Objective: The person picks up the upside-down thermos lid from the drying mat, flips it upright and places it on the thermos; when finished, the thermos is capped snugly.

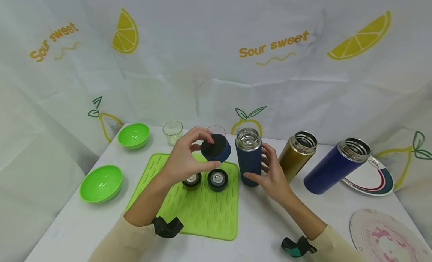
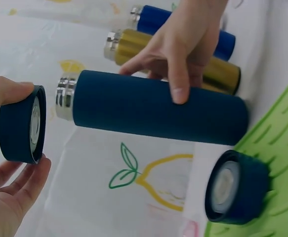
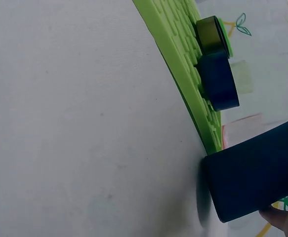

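Observation:
My left hand (image 1: 183, 157) pinches a blue screw lid (image 1: 217, 147) with a black top between thumb and fingers. In the left wrist view the lid (image 2: 18, 126) is apart from the bare steel neck of a dark blue thermos bottle (image 2: 158, 108), its inner side toward that neck. My right hand (image 1: 275, 175) grips this bottle (image 1: 248, 160) around its body, thumb in front and fingers behind. The bottle is roughly upright, its mouth uncovered. Two more lids rest inner side up on the green mat, a blue one (image 1: 218, 180) and one partly hidden by my left hand (image 1: 191, 180).
Right of my right hand stand an open gold thermos (image 1: 293, 158) and an open bright blue one (image 1: 332, 170). A plate (image 1: 359, 177) and a round pink-patterned mat (image 1: 384, 235) lie farther right. Left are two green bowls (image 1: 101, 184), a glass (image 1: 172, 132) and the green mat (image 1: 202, 220).

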The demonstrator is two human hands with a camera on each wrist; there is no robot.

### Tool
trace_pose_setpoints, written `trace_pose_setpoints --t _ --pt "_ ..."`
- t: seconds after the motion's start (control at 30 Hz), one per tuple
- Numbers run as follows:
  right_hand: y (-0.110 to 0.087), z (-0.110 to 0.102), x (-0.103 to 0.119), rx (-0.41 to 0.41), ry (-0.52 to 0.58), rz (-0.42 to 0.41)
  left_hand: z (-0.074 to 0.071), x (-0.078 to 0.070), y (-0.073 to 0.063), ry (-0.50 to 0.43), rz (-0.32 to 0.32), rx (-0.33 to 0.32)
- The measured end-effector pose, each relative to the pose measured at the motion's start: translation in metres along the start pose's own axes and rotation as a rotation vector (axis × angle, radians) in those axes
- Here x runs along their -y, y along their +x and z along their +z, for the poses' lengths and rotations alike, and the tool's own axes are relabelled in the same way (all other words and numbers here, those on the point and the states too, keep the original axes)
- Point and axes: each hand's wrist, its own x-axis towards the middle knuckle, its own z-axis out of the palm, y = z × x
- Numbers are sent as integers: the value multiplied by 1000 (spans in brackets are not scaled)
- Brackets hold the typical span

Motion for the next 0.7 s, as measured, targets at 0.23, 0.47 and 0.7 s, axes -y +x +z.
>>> trace_pose_setpoints --t 0.23,0.47,0.7 --pt "4 -6 5 99 -67 -58 -5 -10 12 -15 24 -24" --pt "7 -10 9 180 -88 -71 2 -14 24 -12 48 -4" --pt "11 -15 11 232 -98 -73 12 -13 32 -15 49 35"
